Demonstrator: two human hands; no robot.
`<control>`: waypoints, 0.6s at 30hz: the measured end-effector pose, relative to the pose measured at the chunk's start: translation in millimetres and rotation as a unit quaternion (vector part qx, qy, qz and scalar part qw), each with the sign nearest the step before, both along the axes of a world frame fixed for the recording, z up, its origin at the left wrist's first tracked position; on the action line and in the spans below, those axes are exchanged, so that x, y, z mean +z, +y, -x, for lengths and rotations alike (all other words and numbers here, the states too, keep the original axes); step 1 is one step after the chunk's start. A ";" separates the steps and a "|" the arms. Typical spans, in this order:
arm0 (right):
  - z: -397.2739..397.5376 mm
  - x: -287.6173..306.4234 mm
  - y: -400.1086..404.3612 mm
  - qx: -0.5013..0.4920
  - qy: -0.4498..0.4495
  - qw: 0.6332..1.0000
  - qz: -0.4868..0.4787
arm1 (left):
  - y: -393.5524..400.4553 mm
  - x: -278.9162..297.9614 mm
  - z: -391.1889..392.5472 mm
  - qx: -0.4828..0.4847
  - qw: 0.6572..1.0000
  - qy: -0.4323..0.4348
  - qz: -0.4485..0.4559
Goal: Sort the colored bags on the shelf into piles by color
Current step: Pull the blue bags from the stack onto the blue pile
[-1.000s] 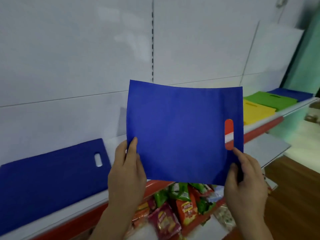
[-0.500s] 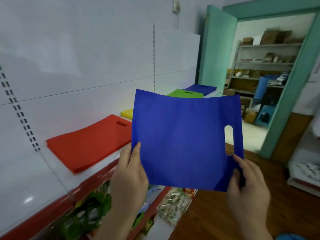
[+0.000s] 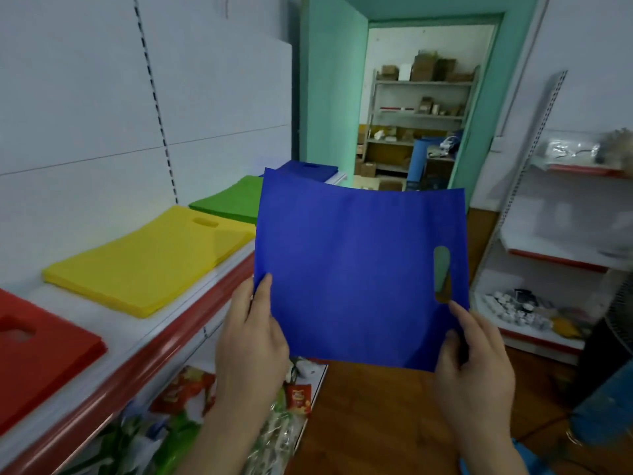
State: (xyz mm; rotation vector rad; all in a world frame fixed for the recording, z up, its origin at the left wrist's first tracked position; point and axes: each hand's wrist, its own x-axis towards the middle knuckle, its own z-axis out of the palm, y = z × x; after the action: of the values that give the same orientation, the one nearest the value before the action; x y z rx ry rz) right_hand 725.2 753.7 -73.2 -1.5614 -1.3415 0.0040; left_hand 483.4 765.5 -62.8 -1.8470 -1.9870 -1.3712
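White panelled wall (image 3: 85,97), teal doorway (image 3: 479,108), storeroom shelving (image 3: 421,114) beyond, brown wooden floor (image 3: 376,416)

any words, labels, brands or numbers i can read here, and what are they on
None can be read.
Red snack packet under the shelf: yellow logo, too blurred to read.
Other snack packets on the lower shelf: print blurred.
Blue non-woven bag held in both hands: plain, no print.
Yellow bag pile: no print.

Left hand (image 3: 251,341), right hand (image 3: 474,361): bare, no gloves, rings or watch; forearms bare, no sleeves in view.
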 end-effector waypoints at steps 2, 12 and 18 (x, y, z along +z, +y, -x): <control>-9.4 3.8 29.8 -0.016 0.003 1.000 0.004 | 38.2 3.3 -8.1 -0.024 1.000 0.003 0.000; -71.6 -2.4 163.2 -0.081 0.018 0.996 0.019 | 200.5 -1.8 -71.0 -0.098 0.995 0.016 0.004; -120.7 -9.5 273.5 -0.073 0.007 0.997 0.024 | 304.2 -10.0 -120.4 -0.084 0.996 0.006 0.008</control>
State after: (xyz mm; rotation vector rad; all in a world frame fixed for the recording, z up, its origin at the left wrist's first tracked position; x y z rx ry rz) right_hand 845.9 1027.2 -82.7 -1.6938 -1.2203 -0.0436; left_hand 603.9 1069.8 -72.9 -2.0661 -1.8789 -1.3871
